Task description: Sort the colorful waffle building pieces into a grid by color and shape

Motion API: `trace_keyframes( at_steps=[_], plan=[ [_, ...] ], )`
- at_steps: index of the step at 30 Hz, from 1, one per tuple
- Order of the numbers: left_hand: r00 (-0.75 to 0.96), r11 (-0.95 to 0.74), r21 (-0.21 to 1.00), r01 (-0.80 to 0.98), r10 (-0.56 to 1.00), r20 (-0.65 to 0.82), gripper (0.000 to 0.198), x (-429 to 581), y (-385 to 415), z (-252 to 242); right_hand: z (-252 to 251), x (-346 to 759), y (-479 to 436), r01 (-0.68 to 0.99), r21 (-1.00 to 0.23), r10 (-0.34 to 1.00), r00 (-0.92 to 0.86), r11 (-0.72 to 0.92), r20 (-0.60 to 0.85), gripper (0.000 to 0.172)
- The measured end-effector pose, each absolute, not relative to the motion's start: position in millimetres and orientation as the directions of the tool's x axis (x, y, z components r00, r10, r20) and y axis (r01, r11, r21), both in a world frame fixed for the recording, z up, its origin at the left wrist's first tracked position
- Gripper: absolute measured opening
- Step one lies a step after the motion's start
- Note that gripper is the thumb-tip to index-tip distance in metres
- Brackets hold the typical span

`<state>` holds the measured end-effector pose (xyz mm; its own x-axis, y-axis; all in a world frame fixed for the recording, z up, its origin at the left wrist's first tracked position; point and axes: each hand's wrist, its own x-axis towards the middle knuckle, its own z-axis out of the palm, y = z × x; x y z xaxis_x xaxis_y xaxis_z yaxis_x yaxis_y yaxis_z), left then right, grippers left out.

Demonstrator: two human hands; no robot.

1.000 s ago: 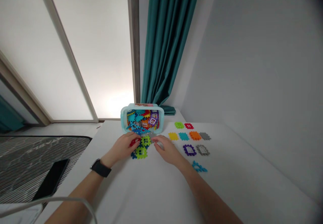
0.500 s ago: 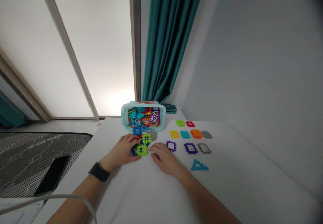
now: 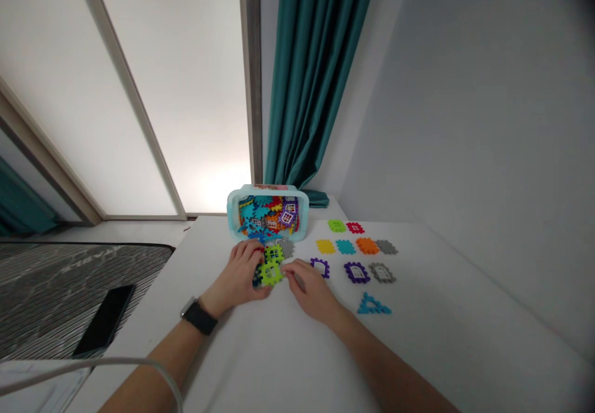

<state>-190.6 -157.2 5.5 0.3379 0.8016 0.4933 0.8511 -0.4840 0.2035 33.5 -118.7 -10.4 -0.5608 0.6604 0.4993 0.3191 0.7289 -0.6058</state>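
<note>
My left hand (image 3: 242,273) curls around the left side of a small build of interlocking plastic tiles. Two lime-green window tiles (image 3: 270,272) show on its near and upper faces, with dark blue tile edges under my fingers. My right hand (image 3: 310,286) has thumb and forefinger pinched together at the right edge of the near lime-green tile. Whatever is between those fingertips is too small to make out. Just behind the build lies a grey tile (image 3: 287,248). A purple frame tile (image 3: 320,268) lies beside my right hand.
A pale blue tub (image 3: 304,214) lies on its side at the back, full of coloured tiles. Right of my hands are a yellow tile (image 3: 326,247), an orange tile (image 3: 367,246), a blue triangular piece (image 3: 373,304) and several others. A phone (image 3: 106,320) lies at the left.
The view has shifted slightly. My left fingers have closed further over the build, and the lime-green tiles sit more tilted. My right thumb and forefinger have drawn together at the tile's edge.
</note>
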Motion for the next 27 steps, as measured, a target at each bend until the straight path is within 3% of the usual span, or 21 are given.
trace_keyframes(
  at_steps=[9, 13, 22, 27],
  plan=[
    [0.325, -0.600, 0.173, 0.781, 0.628, 0.707, 0.049, -181.4, -165.6, 19.2, -0.5, 36.0, -126.0, 0.225, -0.759, 0.780, -0.329, 0.612, 0.532, 0.024],
    [0.361, -0.633, 0.141, 0.762, 0.595, 0.718, 0.055, -177.1, -167.8, 18.3, -0.5, 32.2, -131.0, 0.189, -0.763, 0.772, -0.329, 0.619, 0.545, 0.032],
    [0.400, -0.647, 0.072, 0.759, 0.551, 0.733, 0.053, -175.0, -165.8, 16.0, -3.2, 29.2, -130.8, 0.199, -0.783, 0.796, -0.311, 0.589, 0.519, 0.024],
    [0.390, -0.632, 0.096, 0.769, 0.584, 0.712, 0.052, -175.4, -165.9, 13.8, -1.9, 29.1, -131.6, 0.192, -0.778, 0.786, -0.330, 0.598, 0.522, 0.025]
  ],
)
